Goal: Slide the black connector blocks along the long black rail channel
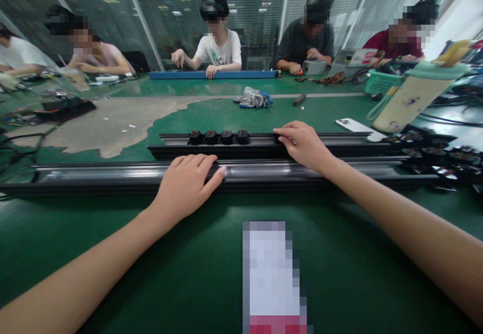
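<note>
Two long black metal rails lie across the green table in front of me. My left hand (188,183) rests flat on the near rail (94,175), fingers stretched out and holding nothing. My right hand (304,144) reaches over to the far rail (350,143), its fingertips pinched at a small black part on that rail that I cannot make out. Several black round knobs (219,136) sit in a row on the far rail, left of my right hand.
A white phone (352,125), a pale bottle (411,100) and a teal basket (381,82) lie at the right. Gloves (253,97) lie mid-table. More black parts (437,155) pile at the right. Several people work along the far side. A blurred card (273,273) lies near me.
</note>
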`<state>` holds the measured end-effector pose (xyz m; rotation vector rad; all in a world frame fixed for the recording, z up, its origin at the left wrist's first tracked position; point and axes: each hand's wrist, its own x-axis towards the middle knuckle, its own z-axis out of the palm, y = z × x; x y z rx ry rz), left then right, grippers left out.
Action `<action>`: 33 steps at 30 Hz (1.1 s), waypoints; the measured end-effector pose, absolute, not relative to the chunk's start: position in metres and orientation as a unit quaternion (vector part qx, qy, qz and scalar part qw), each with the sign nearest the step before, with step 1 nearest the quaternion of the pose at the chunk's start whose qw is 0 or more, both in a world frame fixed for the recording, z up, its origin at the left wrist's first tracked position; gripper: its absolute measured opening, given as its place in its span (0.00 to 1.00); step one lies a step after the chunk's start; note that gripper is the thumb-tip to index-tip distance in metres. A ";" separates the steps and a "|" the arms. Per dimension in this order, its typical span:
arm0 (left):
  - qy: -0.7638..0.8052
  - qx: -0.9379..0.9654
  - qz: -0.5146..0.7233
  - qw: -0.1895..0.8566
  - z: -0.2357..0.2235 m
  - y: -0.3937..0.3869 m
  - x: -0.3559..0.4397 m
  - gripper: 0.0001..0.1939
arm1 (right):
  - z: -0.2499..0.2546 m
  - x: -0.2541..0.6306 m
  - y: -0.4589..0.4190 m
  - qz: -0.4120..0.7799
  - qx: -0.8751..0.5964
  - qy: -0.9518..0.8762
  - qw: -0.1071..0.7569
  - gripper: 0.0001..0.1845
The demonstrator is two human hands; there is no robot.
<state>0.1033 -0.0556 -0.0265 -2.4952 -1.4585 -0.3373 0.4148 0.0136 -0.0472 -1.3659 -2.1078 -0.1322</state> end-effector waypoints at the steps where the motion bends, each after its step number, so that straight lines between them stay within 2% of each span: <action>1: -0.497 -0.852 -0.117 0.115 -0.026 -0.056 0.103 0.33 | -0.047 0.415 0.013 -0.050 -0.518 -0.797 0.308 0.23; 18: -0.514 -0.845 -0.118 0.090 -0.025 -0.059 0.110 0.32 | -0.042 0.423 0.014 -0.043 -0.524 -0.810 0.261 0.24; 23: -0.511 -0.846 -0.127 0.088 -0.025 -0.060 0.111 0.30 | -0.042 0.427 0.020 -0.063 -0.510 -0.808 0.288 0.18; 33: -0.513 -0.844 -0.144 0.059 -0.023 -0.062 0.113 0.28 | -0.032 0.420 0.010 -0.076 -0.546 -0.795 0.256 0.18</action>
